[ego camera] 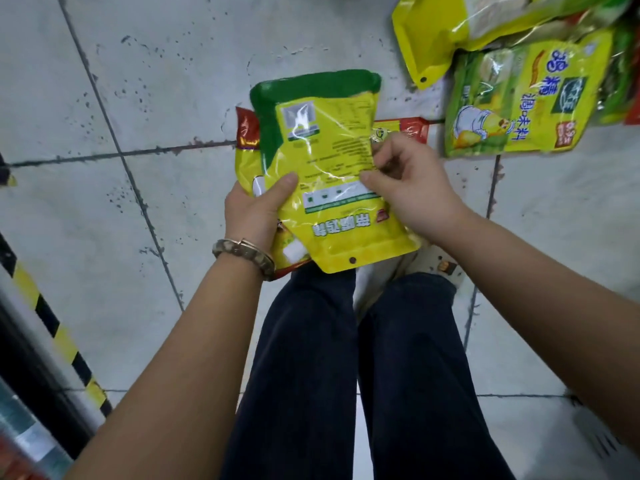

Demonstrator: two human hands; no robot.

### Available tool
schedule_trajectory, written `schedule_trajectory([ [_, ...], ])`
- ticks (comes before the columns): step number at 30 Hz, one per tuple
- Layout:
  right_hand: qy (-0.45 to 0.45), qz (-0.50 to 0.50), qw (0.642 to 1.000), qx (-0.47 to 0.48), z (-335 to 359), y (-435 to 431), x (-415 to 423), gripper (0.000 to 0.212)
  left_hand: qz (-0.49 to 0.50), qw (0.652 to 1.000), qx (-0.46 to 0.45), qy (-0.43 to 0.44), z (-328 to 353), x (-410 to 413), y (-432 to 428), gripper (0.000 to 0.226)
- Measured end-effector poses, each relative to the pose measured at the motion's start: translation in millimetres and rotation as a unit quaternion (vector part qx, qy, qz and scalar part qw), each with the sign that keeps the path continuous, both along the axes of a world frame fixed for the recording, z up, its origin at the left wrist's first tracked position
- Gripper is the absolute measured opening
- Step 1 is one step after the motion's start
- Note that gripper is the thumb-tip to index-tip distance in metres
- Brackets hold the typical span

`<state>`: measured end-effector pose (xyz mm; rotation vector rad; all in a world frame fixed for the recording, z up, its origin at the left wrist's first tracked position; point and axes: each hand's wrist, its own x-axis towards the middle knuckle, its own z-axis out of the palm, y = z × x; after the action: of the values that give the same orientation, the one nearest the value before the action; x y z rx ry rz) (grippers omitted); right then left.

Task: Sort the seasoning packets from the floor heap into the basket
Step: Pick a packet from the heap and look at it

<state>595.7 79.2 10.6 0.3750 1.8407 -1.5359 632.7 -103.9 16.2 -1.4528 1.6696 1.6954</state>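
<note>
- While the person stood over the tiled floor, the left hand gripped two stacked packets at their left side. Its thumb pressed on top and its other fingers were curled out of sight beneath.
- The right hand pinched the right edge of the upper one, the yellow-and-green packet, between thumb and bent fingers.
- The yellow-and-red packet lay flat under it, touching it. Its red corners showed past the left thumb and just beyond the right fingertips.
- It was probably a single packet, though most of it was covered.
- The heap lay on the floor beyond the right fingertips, well apart from them. The basket was not in view.
- The glossy film looked slippery, so two packets pressed together could slide off one another.
- Each pouch seemed soft and crinkly, light enough for one hand, with loose filling likely to slump toward the low end.
- The flat sealed borders looked like the firmest places to pinch, better than the puffy middle.
</note>
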Motion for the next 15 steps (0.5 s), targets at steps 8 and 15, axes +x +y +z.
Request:
schedule_trajectory([
  [8, 0.088, 0.339, 0.876, 0.332, -64.0, -4.8, -51.5, 0.060, 0.127, 0.990, -0.051, -0.042, -10.4, 15.7, -24.0, 0.034],
  [15, 0.117, 0.408, 0.798, 0.428, -87.1, -12.5, -47.4, 0.048, 0.114, 0.990, -0.057, -0.056, -11.3, 1.2, -27.0, 0.026],
])
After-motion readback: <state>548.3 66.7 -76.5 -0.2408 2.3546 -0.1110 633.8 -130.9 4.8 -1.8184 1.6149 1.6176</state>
